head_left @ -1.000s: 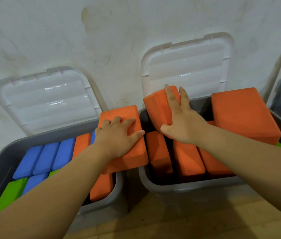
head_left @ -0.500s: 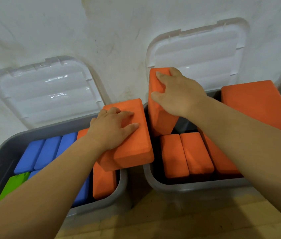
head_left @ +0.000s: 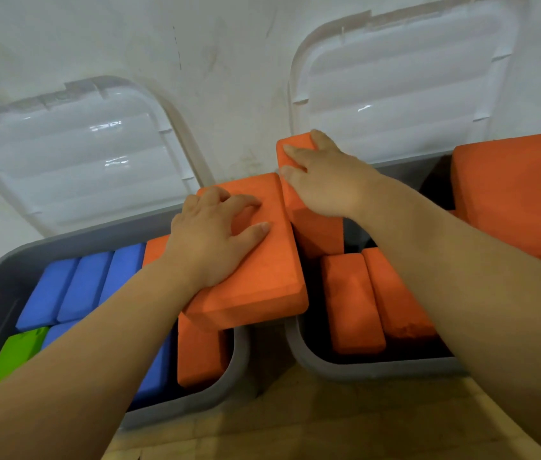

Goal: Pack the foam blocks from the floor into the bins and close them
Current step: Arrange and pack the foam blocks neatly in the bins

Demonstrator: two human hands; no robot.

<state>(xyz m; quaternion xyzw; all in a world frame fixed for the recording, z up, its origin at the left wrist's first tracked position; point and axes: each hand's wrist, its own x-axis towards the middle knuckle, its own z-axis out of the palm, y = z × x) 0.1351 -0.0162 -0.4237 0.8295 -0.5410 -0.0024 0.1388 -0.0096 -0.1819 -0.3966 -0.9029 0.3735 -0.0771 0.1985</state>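
Observation:
My left hand (head_left: 216, 234) presses down on top of a flat orange foam block (head_left: 262, 280) that lies across the right corner of the left grey bin (head_left: 239, 360). My right hand (head_left: 322, 180) grips the top of a second orange block (head_left: 315, 234), which stands upright at the left end of the right grey bin (head_left: 362, 370). Two orange blocks (head_left: 352, 303) stand side by side inside that bin. The left bin holds blue blocks (head_left: 79, 283), a green block (head_left: 13, 353) and an orange block (head_left: 199, 353).
Both translucent lids, the left lid (head_left: 73, 161) and the right lid (head_left: 405, 81), lean open against the white wall behind the bins. A large orange block (head_left: 521, 194) sits on the right bin's far right side. Wooden floor (head_left: 295, 426) lies in front of the bins.
My right hand turned its orange block from tilted to upright and brought it down at the right bin's left end. My left hand stayed on the flat orange block.

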